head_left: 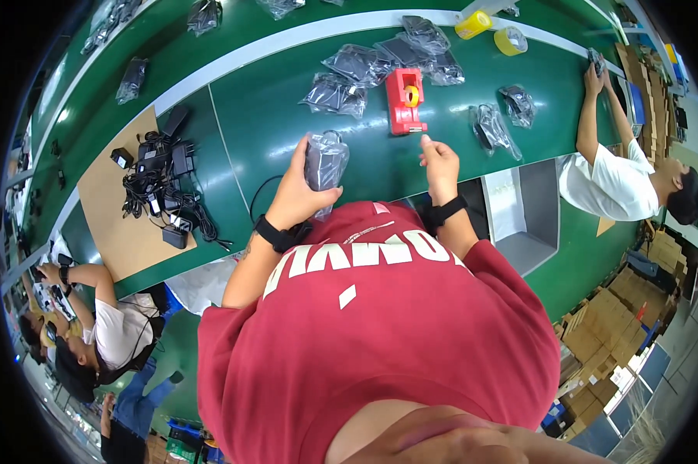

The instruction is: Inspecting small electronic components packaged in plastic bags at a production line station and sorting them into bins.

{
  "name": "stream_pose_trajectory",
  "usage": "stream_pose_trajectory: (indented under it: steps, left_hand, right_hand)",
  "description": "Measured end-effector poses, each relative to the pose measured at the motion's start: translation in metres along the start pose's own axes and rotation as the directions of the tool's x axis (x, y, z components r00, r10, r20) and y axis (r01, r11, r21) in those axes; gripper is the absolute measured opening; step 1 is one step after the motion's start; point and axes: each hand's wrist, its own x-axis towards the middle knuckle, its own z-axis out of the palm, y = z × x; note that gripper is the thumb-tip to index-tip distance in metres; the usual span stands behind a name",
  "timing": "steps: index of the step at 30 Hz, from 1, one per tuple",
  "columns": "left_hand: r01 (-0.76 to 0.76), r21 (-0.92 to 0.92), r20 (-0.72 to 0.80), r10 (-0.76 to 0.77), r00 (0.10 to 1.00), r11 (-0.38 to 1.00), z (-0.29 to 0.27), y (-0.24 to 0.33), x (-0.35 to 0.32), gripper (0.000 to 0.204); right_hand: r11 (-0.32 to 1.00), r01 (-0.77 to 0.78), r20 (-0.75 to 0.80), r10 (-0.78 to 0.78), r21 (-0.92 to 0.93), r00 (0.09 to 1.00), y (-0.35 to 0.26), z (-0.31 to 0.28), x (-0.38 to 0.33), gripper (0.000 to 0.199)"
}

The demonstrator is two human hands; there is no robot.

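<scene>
Left grip [293,195] wrapped around a clear-bagged dark packet [326,164] over the green worktop [264,124]. Right grip [440,168], fingers curled, just in front of the red tape dispenser [398,112]; whether it pinches anything cannot be told. Black cables [157,174] left of the left grip; bagged packets [357,65] beyond both.

Shirt [395,332], red: large white capitals [355,254] across chest; alongside, one line of small print [370,232], illegible.
</scene>
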Motion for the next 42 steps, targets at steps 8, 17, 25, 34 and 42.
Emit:
stream_pose_trajectory:
  steps: [8, 17, 25, 34, 42]
  left_hand:
    - [-0.122, 0.190, -0.081, 0.139, 0.987, 0.974, 0.006, 0.010, 0.013, 0.091]
    - [-0.099, 0.570, -0.225, 0.270, 0.936, 0.816, 0.020, 0.012, 0.008, 0.087]
    - [-0.030, 0.606, -0.329, 0.285, 0.901, 0.795, 0.014, -0.003, 0.003, 0.086]
    - [-0.105, 0.195, -0.123, 0.130, 0.984, 0.975, -0.001, 0.011, 0.006, 0.087]
    - [0.238, -0.670, 0.369, 0.037, 0.929, 0.703, -0.015, 0.009, 0.013, 0.067]
  right_hand:
    - [0.831, 0.062, -0.042, -0.102, -0.552, 0.994, 0.018, 0.002, 0.012, 0.026]
    - [0.858, 0.467, 0.623, -0.248, -0.216, 0.742, -0.060, 0.077, -0.071, 0.017]
    - [0.718, 0.424, 0.589, -0.024, -0.552, 0.807, -0.049, 0.094, -0.052, 0.027]
    - [0.980, 0.076, 0.845, 0.117, -0.183, 0.522, -0.049, 0.084, -0.022, 0.020]
    - [0.999, 0.032, 0.898, -0.011, -0.003, 0.440, -0.063, 0.088, -0.025, 0.020]
